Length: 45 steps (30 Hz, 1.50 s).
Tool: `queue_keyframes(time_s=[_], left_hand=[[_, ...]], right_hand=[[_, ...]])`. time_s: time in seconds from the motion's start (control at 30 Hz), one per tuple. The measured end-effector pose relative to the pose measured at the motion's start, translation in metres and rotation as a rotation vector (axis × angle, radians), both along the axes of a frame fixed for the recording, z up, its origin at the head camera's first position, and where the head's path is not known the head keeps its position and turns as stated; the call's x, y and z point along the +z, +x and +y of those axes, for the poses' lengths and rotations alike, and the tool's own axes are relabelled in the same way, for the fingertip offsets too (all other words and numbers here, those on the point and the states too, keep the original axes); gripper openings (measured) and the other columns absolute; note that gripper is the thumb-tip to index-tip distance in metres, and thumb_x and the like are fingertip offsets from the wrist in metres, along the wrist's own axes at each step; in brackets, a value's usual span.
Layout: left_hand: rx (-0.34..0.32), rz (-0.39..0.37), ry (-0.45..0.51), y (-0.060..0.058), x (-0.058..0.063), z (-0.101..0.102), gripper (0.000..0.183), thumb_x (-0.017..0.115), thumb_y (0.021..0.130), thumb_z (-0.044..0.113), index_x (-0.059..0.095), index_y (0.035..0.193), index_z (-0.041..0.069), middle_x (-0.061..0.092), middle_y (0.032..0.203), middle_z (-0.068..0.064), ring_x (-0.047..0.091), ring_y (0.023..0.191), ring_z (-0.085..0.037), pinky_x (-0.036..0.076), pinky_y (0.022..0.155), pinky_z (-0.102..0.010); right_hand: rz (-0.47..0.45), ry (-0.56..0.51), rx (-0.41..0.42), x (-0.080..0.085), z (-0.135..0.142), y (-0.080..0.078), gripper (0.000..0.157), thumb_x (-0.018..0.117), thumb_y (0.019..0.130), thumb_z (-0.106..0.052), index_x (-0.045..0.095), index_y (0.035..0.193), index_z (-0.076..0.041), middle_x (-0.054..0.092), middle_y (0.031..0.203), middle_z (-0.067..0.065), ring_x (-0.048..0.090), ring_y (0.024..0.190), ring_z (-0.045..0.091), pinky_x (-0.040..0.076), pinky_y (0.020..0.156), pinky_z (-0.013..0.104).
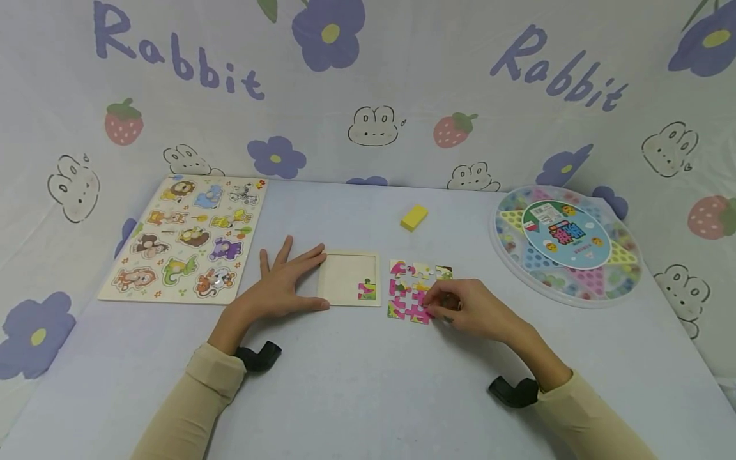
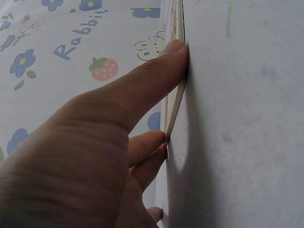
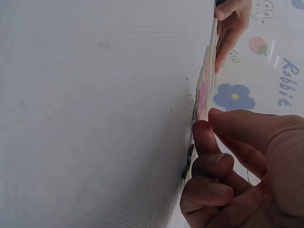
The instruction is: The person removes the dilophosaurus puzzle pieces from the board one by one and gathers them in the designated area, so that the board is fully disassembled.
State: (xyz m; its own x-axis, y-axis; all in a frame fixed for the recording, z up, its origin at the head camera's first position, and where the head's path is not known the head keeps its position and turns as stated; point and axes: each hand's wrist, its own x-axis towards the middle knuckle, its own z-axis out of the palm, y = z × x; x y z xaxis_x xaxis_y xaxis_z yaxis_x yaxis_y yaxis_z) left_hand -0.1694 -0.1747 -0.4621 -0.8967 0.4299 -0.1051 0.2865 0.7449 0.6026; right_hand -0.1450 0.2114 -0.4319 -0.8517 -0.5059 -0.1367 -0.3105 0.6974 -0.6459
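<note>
A small square wooden puzzle tray (image 1: 345, 254) lies flat on the table, with one pink and green jigsaw piece (image 1: 367, 291) in its lower right corner. My left hand (image 1: 282, 284), fingers spread, rests along the tray's left side; the thumb and a fingertip touch its edge. Right of the tray lies a block of several jigsaw pieces (image 1: 397, 309), pink, yellow and green. At that block's right side my right hand (image 1: 474, 310) pinches a pink piece at its edge between thumb and index finger. The fingers hide part of the block.
A wooden animal puzzle board (image 1: 190, 255) lies to the left. A yellow block (image 1: 414, 218) sits behind the jigsaw pieces. At the right is a round, clear-cased board game (image 1: 566, 246). Patterned cloth (image 1: 425, 76) hangs behind the table.
</note>
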Motion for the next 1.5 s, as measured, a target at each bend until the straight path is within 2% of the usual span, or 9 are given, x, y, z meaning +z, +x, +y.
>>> queue_keyframes(time_s=[0.3, 0.5, 0.73, 0.93, 1.07, 1.2, 1.5], left_hand=[[0.004, 0.002, -0.001, 0.0, 0.0, -0.001, 0.099, 0.085, 0.083, 0.054, 0.04, 0.165, 0.02, 0.026, 0.178, 0.003, -0.015, 0.166, -0.044, -0.025, 0.12, -0.078], [0.001, 0.004, -0.002, 0.0, 0.0, -0.002, 0.099, 0.085, 0.083, 0.054, 0.04, 0.165, 0.02, 0.026, 0.178, 0.003, -0.015, 0.166, -0.044, -0.025, 0.12, -0.078], [-0.005, 0.015, -0.001, 0.0, 0.001, -0.002, 0.1, 0.084, 0.083, 0.056, 0.04, 0.165, 0.019, 0.026, 0.178, 0.002, -0.014, 0.166, -0.045, -0.025, 0.12, -0.078], [-0.01, 0.014, 0.003, 0.0, 0.001, -0.002, 0.1, 0.085, 0.084, 0.056, 0.04, 0.165, 0.019, 0.026, 0.178, 0.002, -0.015, 0.166, -0.045, -0.025, 0.119, -0.078], [-0.01, 0.009, 0.004, 0.0, 0.001, -0.002, 0.099, 0.084, 0.084, 0.056, 0.04, 0.165, 0.019, 0.026, 0.178, 0.002, -0.015, 0.166, -0.045, -0.025, 0.119, -0.078], [-0.01, 0.005, 0.001, 0.0, 0.0, -0.002, 0.099, 0.084, 0.084, 0.056, 0.04, 0.165, 0.02, 0.026, 0.178, 0.003, -0.015, 0.166, -0.045, -0.025, 0.119, -0.078], [-0.01, 0.011, -0.011, -0.001, 0.001, -0.002, 0.099, 0.083, 0.084, 0.057, 0.04, 0.165, 0.02, 0.025, 0.178, 0.003, -0.015, 0.166, -0.044, -0.025, 0.12, -0.078]], right_hand=[[0.029, -0.01, 0.005, 0.005, -0.009, -0.007, 0.011, 0.078, 0.097, -0.017, 0.077, 0.108, -0.019, 0.071, 0.093, -0.005, 0.058, 0.077, 0.014, 0.049, 0.065, 0.021], [0.02, -0.028, 0.027, 0.01, -0.029, -0.015, 0.012, 0.078, 0.097, -0.018, 0.077, 0.109, -0.017, 0.072, 0.093, -0.004, 0.059, 0.077, 0.014, 0.05, 0.063, 0.021], [0.015, -0.054, 0.081, 0.013, -0.055, -0.028, 0.01, 0.075, 0.098, -0.016, 0.077, 0.108, -0.015, 0.073, 0.092, -0.002, 0.057, 0.068, 0.013, 0.046, 0.059, 0.022], [0.006, -0.029, 0.125, 0.011, -0.074, -0.04, 0.018, 0.074, 0.099, -0.014, 0.077, 0.116, -0.012, 0.072, 0.093, 0.0, 0.057, 0.072, 0.011, 0.048, 0.068, 0.022], [-0.006, 0.001, 0.141, 0.008, -0.085, -0.045, 0.022, 0.077, 0.097, -0.018, 0.077, 0.119, -0.011, 0.071, 0.093, 0.0, 0.058, 0.077, 0.01, 0.05, 0.073, 0.023], [-0.027, 0.017, 0.13, 0.009, -0.092, -0.047, 0.026, 0.08, 0.096, -0.024, 0.077, 0.119, -0.011, 0.069, 0.09, -0.001, 0.058, 0.076, 0.01, 0.05, 0.072, 0.023], [-0.035, 0.034, 0.114, 0.007, -0.096, -0.047, 0.025, 0.082, 0.095, -0.025, 0.079, 0.116, -0.012, 0.069, 0.091, -0.001, 0.059, 0.075, 0.01, 0.052, 0.072, 0.023]])
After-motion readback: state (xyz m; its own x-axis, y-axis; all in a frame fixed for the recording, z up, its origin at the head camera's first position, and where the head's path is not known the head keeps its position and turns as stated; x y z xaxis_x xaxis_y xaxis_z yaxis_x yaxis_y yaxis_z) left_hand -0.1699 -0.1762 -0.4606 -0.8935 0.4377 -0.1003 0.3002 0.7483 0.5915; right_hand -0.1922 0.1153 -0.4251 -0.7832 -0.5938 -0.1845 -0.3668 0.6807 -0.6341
